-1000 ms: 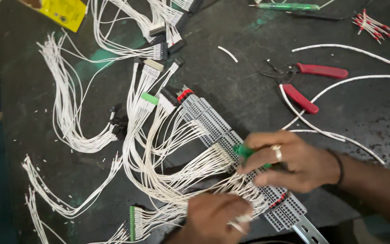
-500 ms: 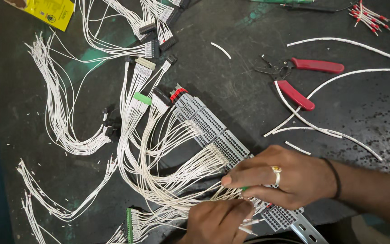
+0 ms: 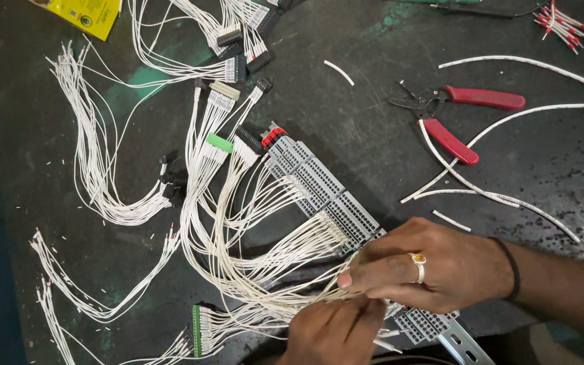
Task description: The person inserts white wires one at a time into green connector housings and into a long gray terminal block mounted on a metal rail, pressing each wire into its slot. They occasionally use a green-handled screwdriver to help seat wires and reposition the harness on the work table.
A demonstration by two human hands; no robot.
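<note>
My right hand (image 3: pixel 434 270), with a ring and a dark wristband, is closed over the lower end of a grey terminal block strip (image 3: pixel 326 189) on its metal rail (image 3: pixel 464 348). Its thumb and fingertips press into a bundle of white wires (image 3: pixel 265 270). The green tool handle seen earlier is hidden under this hand. My left hand (image 3: pixel 336 331) comes up from the bottom edge, just below the right, and pinches white wires at the strip. The wires fan out leftward to a green connector (image 3: pixel 197 330).
Red-handled pliers (image 3: pixel 454 118) lie open at the upper right among long white cables (image 3: pixel 528 111). More wire looms with black, white and green plugs (image 3: pixel 238 64) spread across the dark bench. A yellow packet (image 3: pixel 86 13) lies top left and red-tipped ferrules (image 3: pixel 566 23) top right.
My right hand has slid down and left along the strip, and the green screwdriver handle has gone under it. My left hand has moved up to meet it at the wires.
</note>
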